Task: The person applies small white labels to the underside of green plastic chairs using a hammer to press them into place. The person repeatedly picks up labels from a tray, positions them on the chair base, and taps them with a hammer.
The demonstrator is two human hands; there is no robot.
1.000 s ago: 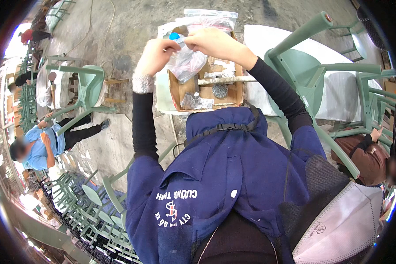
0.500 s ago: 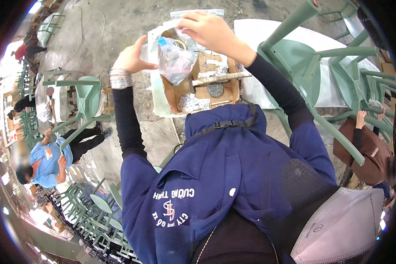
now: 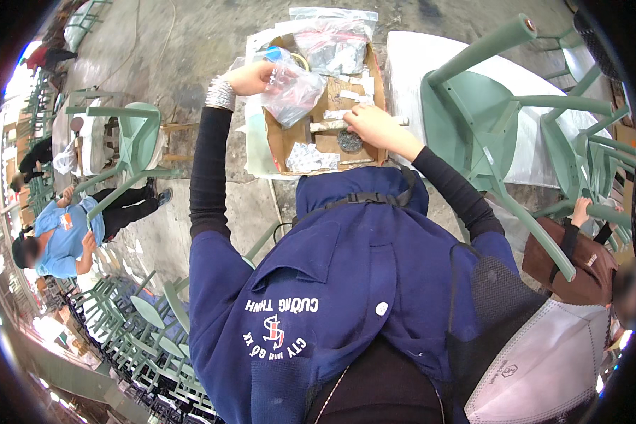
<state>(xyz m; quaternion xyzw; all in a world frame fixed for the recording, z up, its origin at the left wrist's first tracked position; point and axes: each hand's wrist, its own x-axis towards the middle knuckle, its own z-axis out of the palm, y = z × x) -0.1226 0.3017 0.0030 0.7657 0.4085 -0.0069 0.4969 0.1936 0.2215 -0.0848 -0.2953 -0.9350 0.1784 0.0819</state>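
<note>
A shallow cardboard box (image 3: 274, 145) sits in front of me. My left hand (image 3: 251, 78) is at its left side, fingers closed on a clear plastic bag (image 3: 293, 99) that bulges over the box's left half. Inside the box, my right hand (image 3: 378, 128) reaches down with bent fingers, over a pale stick (image 3: 324, 126). What its fingertips pinch, if anything, is hidden. Just below them lies a dark speckled round disc (image 3: 349, 141). White paper slips (image 3: 357, 83) and a heap of small printed labels (image 3: 311, 158) lie around.
A zip bag (image 3: 332, 49) of grey contents rests at the box's far end. To the right, an upturned green chair (image 3: 473, 113) lies on a white-covered surface (image 3: 410, 53). A co-worker in blue (image 3: 56, 240) handles another chair (image 3: 140, 138) at left; a person in brown (image 3: 569, 261) works at right.
My right hand has come down from the box's far end to the stick and disc. My left hand has moved inward onto the clear bag. The zip bag now shows fully.
</note>
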